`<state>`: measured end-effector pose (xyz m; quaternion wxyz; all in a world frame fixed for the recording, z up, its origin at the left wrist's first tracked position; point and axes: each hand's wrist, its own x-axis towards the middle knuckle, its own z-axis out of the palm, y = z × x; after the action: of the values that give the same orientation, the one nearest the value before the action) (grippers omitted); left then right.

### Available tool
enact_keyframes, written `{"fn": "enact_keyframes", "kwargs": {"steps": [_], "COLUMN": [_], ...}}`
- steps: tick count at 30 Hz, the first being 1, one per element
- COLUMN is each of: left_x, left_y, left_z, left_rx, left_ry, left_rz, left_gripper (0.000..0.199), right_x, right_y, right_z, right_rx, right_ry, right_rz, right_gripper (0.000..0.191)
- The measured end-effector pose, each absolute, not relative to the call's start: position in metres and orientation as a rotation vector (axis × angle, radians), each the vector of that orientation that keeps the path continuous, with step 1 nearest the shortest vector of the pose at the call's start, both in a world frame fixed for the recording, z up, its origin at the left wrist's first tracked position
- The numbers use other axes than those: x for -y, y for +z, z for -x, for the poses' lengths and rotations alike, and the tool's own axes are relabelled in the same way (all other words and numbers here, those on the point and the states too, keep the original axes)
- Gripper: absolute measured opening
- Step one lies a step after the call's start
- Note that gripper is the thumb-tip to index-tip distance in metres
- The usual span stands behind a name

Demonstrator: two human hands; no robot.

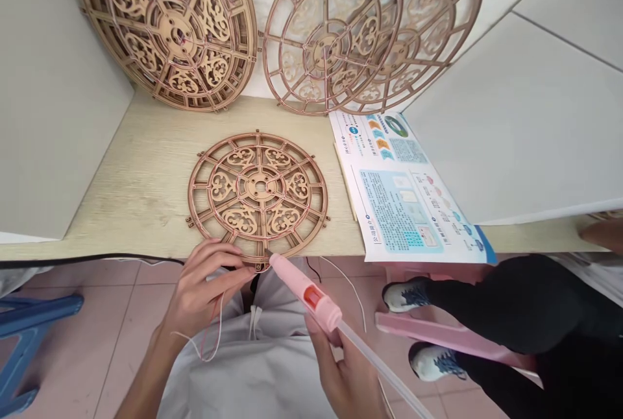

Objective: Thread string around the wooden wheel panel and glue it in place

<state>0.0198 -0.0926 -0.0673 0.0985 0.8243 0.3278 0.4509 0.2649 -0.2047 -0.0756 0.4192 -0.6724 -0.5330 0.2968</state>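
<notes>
A round openwork brown frame (257, 187) lies flat on the pale wooden table. At its near edge, my left hand (207, 283) pinches a thin pink-and-white wire (220, 331), whose loose end loops down below the fingers. My right hand (335, 354) is closed around a pink glue gun (304, 289), seen from above, with a clear glue stick (379, 367) coming out of its back. The gun's tip touches or nearly touches the frame's near edge, close to my left fingertips.
Stacked round frames (178, 30) lean at the back left, and more frames (326, 49) lean at the back right. A printed sheet (413, 205) lies on the table (141, 179). Grey panels flank it. Another person's legs (487, 302), a pink stool (452, 335) and a blue stool (29, 341) are below.
</notes>
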Motion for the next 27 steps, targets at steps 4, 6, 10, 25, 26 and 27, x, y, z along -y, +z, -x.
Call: {"fn": "enact_keyframes", "kwargs": {"steps": [4, 6, 10, 25, 26, 27], "left_x": [0.094, 0.094, 0.097, 0.097, 0.097, 0.097], "left_y": [-0.071, -0.073, -0.076, -0.080, -0.080, -0.081], "left_z": [-0.019, -0.019, -0.020, -0.020, -0.020, -0.019], "left_rx": [-0.993, -1.016, -1.035, -1.054, -1.052, -1.050], "left_ry": [1.338, 1.361, 1.377, 1.407, 1.404, 1.403], "left_rz": [-2.462, -2.475, -2.475, -2.451, -2.456, -2.461], "left_gripper": [0.024, 0.024, 0.025, 0.022, 0.023, 0.023], "right_x": [0.207, 0.208, 0.211, 0.212, 0.212, 0.212], "right_y": [-0.076, -0.077, -0.080, -0.077, -0.076, -0.075], "right_z": [-0.260, -0.259, -0.262, -0.264, -0.264, -0.264], "right_rx": [1.343, 1.343, 1.344, 1.327, 1.326, 1.326], "right_ry": [0.741, 0.736, 0.733, 0.659, 0.660, 0.664], "right_rz": [1.677, 1.702, 1.754, 1.680, 1.691, 1.703], "right_gripper": [0.031, 0.035, 0.040, 0.033, 0.033, 0.033]}}
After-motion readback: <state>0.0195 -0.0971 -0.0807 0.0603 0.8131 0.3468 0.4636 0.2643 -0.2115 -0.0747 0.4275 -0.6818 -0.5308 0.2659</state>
